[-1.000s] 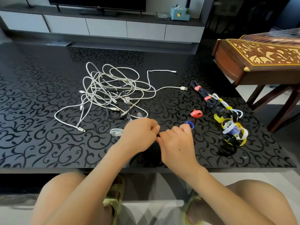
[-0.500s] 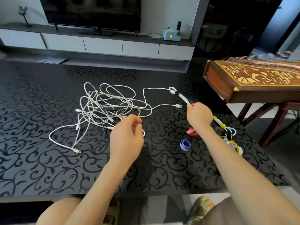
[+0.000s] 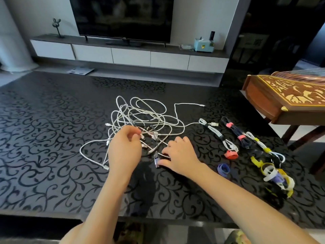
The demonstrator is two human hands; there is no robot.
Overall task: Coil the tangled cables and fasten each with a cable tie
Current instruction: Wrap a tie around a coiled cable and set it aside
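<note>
A tangle of white cables (image 3: 140, 117) lies in the middle of the black patterned table (image 3: 44, 138). My left hand (image 3: 124, 150) is at its near edge, fingers curled, pinching a white cable end. My right hand (image 3: 181, 157) is beside it, thumb and forefinger on a dark plug (image 3: 156, 160) at the tangle's front. To the right lie three tied bundles: a white one (image 3: 218, 134), a dark one with pink ties (image 3: 235, 132) and a white one with yellow ties (image 3: 260, 144). A red tie roll (image 3: 231, 154), a blue tie roll (image 3: 223, 169) and a heap of loose ties (image 3: 276, 176) lie close by.
A wooden stringed instrument (image 3: 288, 97) on a stand juts in at the right, close to the table's corner. Beyond the table's far edge are a low TV cabinet (image 3: 131, 55) and a television (image 3: 123, 18). My knees are under the near edge.
My right hand laid the tied white bundle down beside the dark one and came back to the tangle. My left hand moved forward into the tangle's front.
</note>
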